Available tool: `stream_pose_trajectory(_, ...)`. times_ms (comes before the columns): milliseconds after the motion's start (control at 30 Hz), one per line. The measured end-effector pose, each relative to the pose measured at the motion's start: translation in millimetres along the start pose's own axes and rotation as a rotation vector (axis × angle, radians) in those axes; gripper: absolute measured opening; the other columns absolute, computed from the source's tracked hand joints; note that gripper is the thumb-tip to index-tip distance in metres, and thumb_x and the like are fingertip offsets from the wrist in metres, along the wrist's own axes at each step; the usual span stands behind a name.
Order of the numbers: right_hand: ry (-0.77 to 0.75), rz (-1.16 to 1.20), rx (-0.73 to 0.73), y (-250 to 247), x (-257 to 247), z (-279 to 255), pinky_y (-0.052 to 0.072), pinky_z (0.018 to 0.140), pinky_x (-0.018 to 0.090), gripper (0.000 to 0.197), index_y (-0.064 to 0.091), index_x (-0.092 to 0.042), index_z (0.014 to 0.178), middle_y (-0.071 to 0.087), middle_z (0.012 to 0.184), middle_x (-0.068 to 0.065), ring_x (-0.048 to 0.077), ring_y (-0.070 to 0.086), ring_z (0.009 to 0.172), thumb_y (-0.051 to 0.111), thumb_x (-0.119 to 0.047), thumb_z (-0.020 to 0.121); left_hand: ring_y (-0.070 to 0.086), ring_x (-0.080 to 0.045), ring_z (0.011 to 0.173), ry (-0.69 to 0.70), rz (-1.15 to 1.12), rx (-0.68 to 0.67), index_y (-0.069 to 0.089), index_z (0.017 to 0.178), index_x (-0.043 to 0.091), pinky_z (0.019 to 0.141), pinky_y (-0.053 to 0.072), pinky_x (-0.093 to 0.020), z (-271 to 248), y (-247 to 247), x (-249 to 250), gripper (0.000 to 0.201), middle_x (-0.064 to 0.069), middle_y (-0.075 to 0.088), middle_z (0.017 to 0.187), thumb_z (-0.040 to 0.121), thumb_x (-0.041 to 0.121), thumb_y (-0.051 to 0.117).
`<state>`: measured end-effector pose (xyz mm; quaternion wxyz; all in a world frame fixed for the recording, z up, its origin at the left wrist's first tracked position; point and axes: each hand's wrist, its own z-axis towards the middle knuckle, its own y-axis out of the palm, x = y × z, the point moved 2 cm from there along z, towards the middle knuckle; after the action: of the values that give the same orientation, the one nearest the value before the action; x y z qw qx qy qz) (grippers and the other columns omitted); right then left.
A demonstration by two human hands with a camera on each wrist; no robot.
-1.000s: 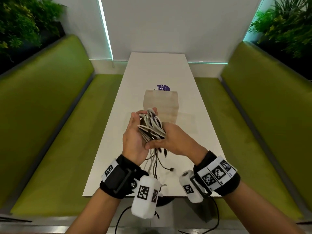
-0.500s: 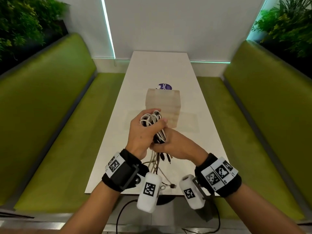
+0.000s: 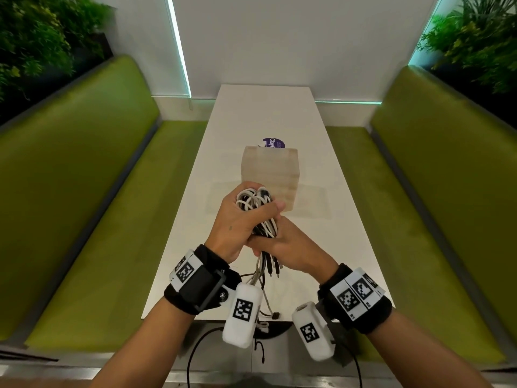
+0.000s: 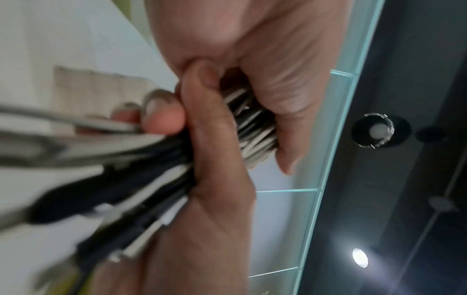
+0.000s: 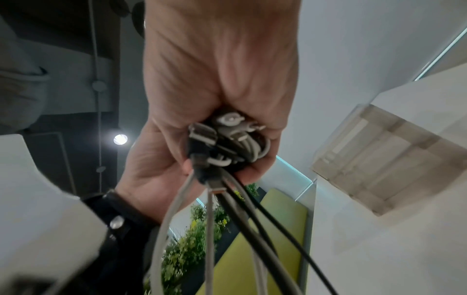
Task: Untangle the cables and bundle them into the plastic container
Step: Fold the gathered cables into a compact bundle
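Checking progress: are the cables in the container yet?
Out: both hands grip the black-and-white cable bundle in front of the translucent plastic container.

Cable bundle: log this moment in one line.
left hand: grips cable bundle | right hand: grips bundle | plastic container: on table, beyond hands

This looks like a booth in a café or an office lounge. A long white counter (image 3: 268, 113) runs toward 12 o'clock, flanked by padded green benches at 9 o'clock (image 3: 92, 191) and 3 o'clock (image 3: 436, 197). Leafy plants (image 3: 42, 37) top both backrests. Teal light strips (image 3: 177, 46) cut the white end wall, and recessed spotlights (image 4: 360, 257) dot a dark ceiling. A purple round sticker (image 3: 272, 142) lies on the counter.
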<state>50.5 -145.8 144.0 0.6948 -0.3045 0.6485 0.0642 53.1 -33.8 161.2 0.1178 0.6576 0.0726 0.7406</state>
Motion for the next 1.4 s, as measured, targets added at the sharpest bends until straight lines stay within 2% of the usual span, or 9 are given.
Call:
stream_pose_trajectory(167, -0.059, 0.087, 0.131, -22, -9, 1, 0.052, 0.070, 0.030, 0.031, 0.067, -0.011, 0.079, 0.067, 0.068, -0.003, 0.018, 0.064, 0.069, 0.065, -0.042, 0.082, 0.059, -0.015, 0.116, -0.060, 0.071, -0.185, 0.022, 0.140, 0.039, 0.091, 0.052, -0.033, -4, -15, -27, 0.111, -0.004, 0.054, 0.133, 0.051, 0.050, 0.088)
stream_pose_trajectory(267, -0.110, 0.169, 0.222, -40, -16, 4, 0.048, 0.062, 0.031, 0.020, 0.062, -0.011, 0.070, 0.059, 0.061, 0.002, 0.015, 0.057, 0.060, 0.064, -0.017, 0.089, 0.065, -0.003, 0.094, -0.111, 0.209, -0.303, 0.021, 0.147, 0.021, 0.086, 0.050, -0.022, -19, -8, -46, 0.103, 0.002, 0.064, 0.116, 0.068, 0.070, 0.065)
stream_pose_trajectory(367, -0.107, 0.209, 0.268, -46, -18, 6, 0.044, 0.062, 0.032, 0.025, 0.060, -0.011, 0.066, 0.055, 0.061, 0.004, 0.017, 0.053, 0.060, 0.063, -0.017, 0.089, 0.070, -0.018, 0.091, -0.110, 0.275, -0.310, 0.034, 0.140, 0.010, 0.098, 0.044, -0.033, -24, 2, -49, 0.080, 0.001, 0.072, 0.085, 0.085, 0.065, 0.048)
stream_pose_trajectory(500, -0.110, 0.393, 0.306, -44, -19, 5, 0.043, 0.069, 0.042, 0.018, 0.062, 0.001, 0.079, 0.058, 0.067, 0.011, 0.028, 0.052, 0.068, 0.061, -0.012, 0.091, 0.051, -0.014, 0.049, -0.037, 0.430, -0.240, 0.039, 0.136, 0.008, 0.059, 0.044, -0.024, -22, 6, -44, 0.060, 0.006, 0.050, 0.052, 0.093, 0.050, 0.037)
stream_pose_trajectory(667, -0.106, 0.487, 0.358, -53, -20, 4, 0.043, 0.074, 0.046, 0.017, 0.066, -0.010, 0.075, 0.060, 0.072, 0.011, 0.030, 0.053, 0.074, 0.062, -0.016, 0.090, 0.051, -0.014, 0.051, 0.036, 0.400, -0.269, 0.056, 0.101, 0.037, 0.061, 0.049, -0.032, -28, 3, -50, 0.016, 0.006, 0.049, 0.054, 0.098, 0.038, 0.040)
stream_pose_trajectory(867, -0.113, 0.558, 0.393, -61, -20, 6, 0.040, 0.072, 0.044, 0.014, 0.063, -0.010, 0.077, 0.059, 0.067, 0.007, 0.027, 0.050, 0.069, 0.064, -0.020, 0.088, 0.066, -0.020, 0.057, -0.101, 0.267, -0.271, 0.059, 0.087, 0.015, 0.065, 0.047, -0.024, -29, -3, -49, 0.029, 0.010, 0.047, 0.048, 0.094, 0.038, 0.044)
stream_pose_trajectory(1067, -0.184, 0.583, 0.351, -68, -26, 7, 0.042, 0.066, 0.037, 0.015, 0.061, -0.012, 0.072, 0.055, 0.060, 0.004, 0.020, 0.050, 0.061, 0.062, -0.016, 0.087, 0.029, -0.005, 0.035, -0.305, -0.070, -0.335, 0.064, 0.079, 0.011, 0.038, 0.030, -0.016, -26, -11, -48, 0.032, 0.006, 0.033, 0.049, 0.091, 0.036, 0.047)
stream_pose_trajectory(1233, -0.249, 0.406, 0.320, -92, -35, 0, 0.040, 0.071, 0.043, 0.017, 0.061, -0.013, 0.071, 0.054, 0.058, 0.003, 0.021, 0.050, 0.062, 0.063, -0.014, 0.087, 0.059, -0.016, 0.051, -0.215, 0.207, -0.477, 0.059, 0.073, 0.018, 0.059, 0.044, -0.024, -22, -21, -42, 0.035, 0.008, 0.037, 0.051, 0.095, 0.041, 0.044)
stream_pose_trajectory(1400, -0.146, -0.105, 0.138, -109, -48, -8, 0.047, 0.068, 0.038, 0.026, 0.060, -0.002, 0.076, 0.061, 0.067, 0.009, 0.023, 0.055, 0.064, 0.071, -0.025, 0.083, 0.022, -0.008, 0.045, -0.227, 0.160, -0.371, 0.053, 0.069, 0.014, 0.047, 0.024, -0.018, -19, -22, -36, 0.037, 0.011, 0.026, 0.054, 0.095, 0.037, 0.040)
